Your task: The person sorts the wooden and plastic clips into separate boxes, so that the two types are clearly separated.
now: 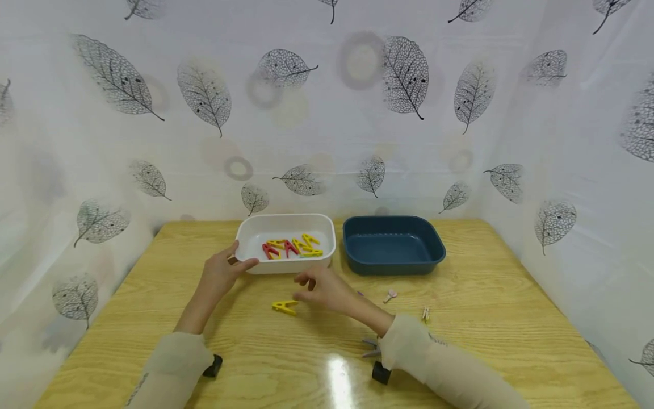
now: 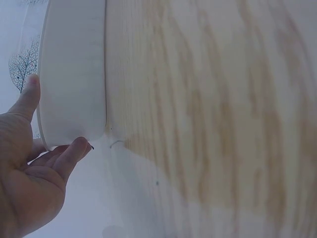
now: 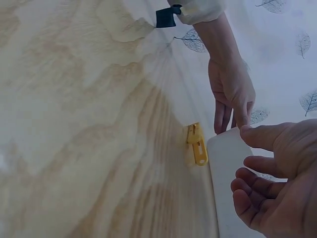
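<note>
A white basin [image 1: 286, 267] holds several red and yellow clothespins [image 1: 289, 248]. My left hand [image 1: 219, 272] holds its front left corner; the thumb lies along the front rim and the fingers are at the left end. The left wrist view shows that hand [image 2: 39, 178] around the corner of the basin [image 2: 74, 74]. On the table in front of the basin lies one yellow clothespin [image 1: 284, 307], also visible in the right wrist view as a yellow clothespin [image 3: 196, 144]. Just right of it hovers my right hand [image 1: 324, 289], fingers loosely bent, nothing between them.
A dark blue basin [image 1: 393, 268] stands right of the white one, with nothing visible inside. On the wooden table [image 1: 245, 363] lie a small pinkish clip [image 1: 390, 295], a small pale clothespin [image 1: 426, 314] and a grey item [image 1: 371, 347] partly behind the right sleeve. A leaf-patterned curtain [image 1: 327, 130] hangs behind.
</note>
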The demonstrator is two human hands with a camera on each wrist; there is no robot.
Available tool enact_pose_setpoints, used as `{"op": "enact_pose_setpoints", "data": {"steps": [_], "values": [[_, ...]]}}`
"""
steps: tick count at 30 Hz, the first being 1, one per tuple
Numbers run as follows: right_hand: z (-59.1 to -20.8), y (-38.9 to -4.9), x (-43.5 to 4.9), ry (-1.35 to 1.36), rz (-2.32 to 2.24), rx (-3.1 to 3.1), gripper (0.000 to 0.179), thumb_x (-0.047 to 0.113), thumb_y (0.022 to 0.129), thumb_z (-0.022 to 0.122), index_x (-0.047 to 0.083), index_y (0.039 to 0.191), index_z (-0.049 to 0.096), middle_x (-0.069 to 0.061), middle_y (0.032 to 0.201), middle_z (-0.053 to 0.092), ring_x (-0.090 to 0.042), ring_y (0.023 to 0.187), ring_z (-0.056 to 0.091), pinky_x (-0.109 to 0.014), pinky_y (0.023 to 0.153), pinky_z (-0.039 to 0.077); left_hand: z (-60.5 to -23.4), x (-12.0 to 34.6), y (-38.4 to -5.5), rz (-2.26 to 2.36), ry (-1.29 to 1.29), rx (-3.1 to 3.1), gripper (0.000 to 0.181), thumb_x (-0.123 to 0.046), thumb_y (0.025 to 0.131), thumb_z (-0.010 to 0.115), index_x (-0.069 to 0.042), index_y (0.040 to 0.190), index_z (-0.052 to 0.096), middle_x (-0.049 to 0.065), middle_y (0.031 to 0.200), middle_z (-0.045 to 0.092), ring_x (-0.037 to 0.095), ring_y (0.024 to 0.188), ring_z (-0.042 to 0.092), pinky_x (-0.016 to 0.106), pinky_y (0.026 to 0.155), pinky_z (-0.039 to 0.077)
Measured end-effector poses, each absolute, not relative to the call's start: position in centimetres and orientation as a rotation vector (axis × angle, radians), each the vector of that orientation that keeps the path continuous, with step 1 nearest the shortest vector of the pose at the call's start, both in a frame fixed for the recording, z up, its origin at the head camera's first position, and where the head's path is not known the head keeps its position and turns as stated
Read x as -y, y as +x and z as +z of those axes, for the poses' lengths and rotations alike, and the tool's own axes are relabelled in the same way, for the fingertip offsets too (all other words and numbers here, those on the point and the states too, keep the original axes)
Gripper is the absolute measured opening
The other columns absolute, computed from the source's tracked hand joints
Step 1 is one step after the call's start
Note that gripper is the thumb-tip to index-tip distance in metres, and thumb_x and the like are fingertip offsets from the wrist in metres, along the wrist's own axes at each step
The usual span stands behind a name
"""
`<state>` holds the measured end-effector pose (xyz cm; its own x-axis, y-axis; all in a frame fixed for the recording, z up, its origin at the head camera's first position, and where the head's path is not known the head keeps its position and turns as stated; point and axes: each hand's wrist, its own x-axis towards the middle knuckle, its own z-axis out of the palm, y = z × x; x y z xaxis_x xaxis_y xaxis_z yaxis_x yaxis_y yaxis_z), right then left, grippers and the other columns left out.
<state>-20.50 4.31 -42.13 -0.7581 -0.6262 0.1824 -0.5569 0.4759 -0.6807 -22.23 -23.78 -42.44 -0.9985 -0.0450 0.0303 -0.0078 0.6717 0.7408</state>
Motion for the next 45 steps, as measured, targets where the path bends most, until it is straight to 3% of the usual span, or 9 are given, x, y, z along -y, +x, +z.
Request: {"op": "enact_pose_setpoints", "data": {"steps": [15,25,31,45], "values": [[-43.4,-19.2,-3.8,-0.933,-1.039,-2.65,0.042,0.026,0.087,0.085,0.001,0.119,0.073,-0.008,0.103,0.073,-0.014,0.087,0.064,-0.027,0.081,0.053,-42.3,23.7,-22.2,-1.247,0.052,2.842,0.09,-0.039,0.095,0.077,0.008,0.156,0.03,0.029,0.158,0.032,0.046,0.144,0.038,0.055,0.112,0.041],[-44.2,-19.1,-3.6,-1.01,-0.963,-2.687,0.043,0.024,0.084,0.088,0.0,0.116,0.075,-0.003,0.093,0.067,-0.009,0.084,0.057,-0.023,0.077,0.05,-42.3,23.6,-22.2,-1.252,0.056,2.846,0.091,-0.04,0.095,0.077,0.007,0.156,0.03,0.03,0.158,0.031,0.046,0.144,0.037,0.055,0.112,0.04],[-44.4,-19.0,-3.5,-1.029,-0.856,-2.72,0.045,0.029,0.084,0.088,0.003,0.118,0.074,-0.001,0.099,0.066,-0.009,0.089,0.057,-0.025,0.081,0.051,-42.3,23.6,-22.2,-1.259,0.06,2.844,0.089,-0.038,0.095,0.076,0.007,0.156,0.03,0.029,0.159,0.031,0.045,0.144,0.038,0.054,0.112,0.04],[-44.5,-18.9,-3.2,-1.072,-0.771,-2.777,0.035,0.026,0.086,0.086,0.007,0.113,0.077,-0.001,0.1,0.067,-0.01,0.091,0.058,-0.024,0.081,0.051,-42.2,23.6,-22.0,-1.261,0.052,2.836,0.088,-0.037,0.096,0.076,0.007,0.156,0.03,0.03,0.158,0.031,0.045,0.143,0.04,0.054,0.111,0.042]]}}
